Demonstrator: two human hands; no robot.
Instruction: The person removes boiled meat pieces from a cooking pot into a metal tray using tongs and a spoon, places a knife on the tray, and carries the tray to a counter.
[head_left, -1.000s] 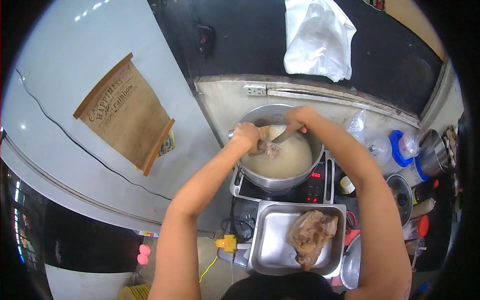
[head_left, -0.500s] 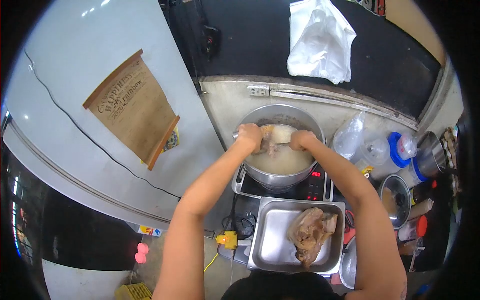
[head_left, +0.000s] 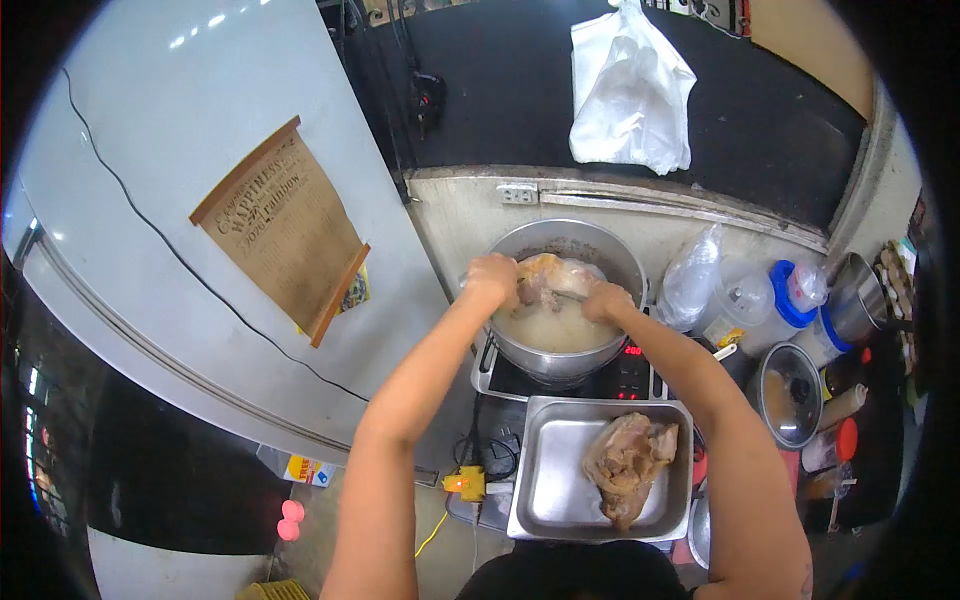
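A large metal pot point(head_left: 560, 362) holds cloudy, pale broth point(head_left: 550, 330). A big piece of meat point(head_left: 545, 268) shows above the broth near the pot's back. My left hand point(head_left: 492, 277) is closed over the left rim side, next to the meat; what it grips is hidden. On the right side, my right hand point(head_left: 606, 302) is closed around a metal utensil point(head_left: 568, 295) whose end reaches toward the meat. Below the pot, a browned piece of cooked meat point(head_left: 628, 465) lies in a rectangular steel pan point(head_left: 550, 480).
The pot stands on an induction cooker point(head_left: 625, 375) with a lit red display. Plastic containers point(head_left: 740, 295) and a glass lid point(head_left: 790, 395) crowd the right. A yellow plug adapter point(head_left: 466, 484) with cords lies left of the pan. A white refrigerator point(head_left: 400, 330) stands at the left.
The meat in the pot now shows more above the broth, with a larger orange-brown surface visible. My right hand sits slightly lower in the pot. The camera view has shifted a little.
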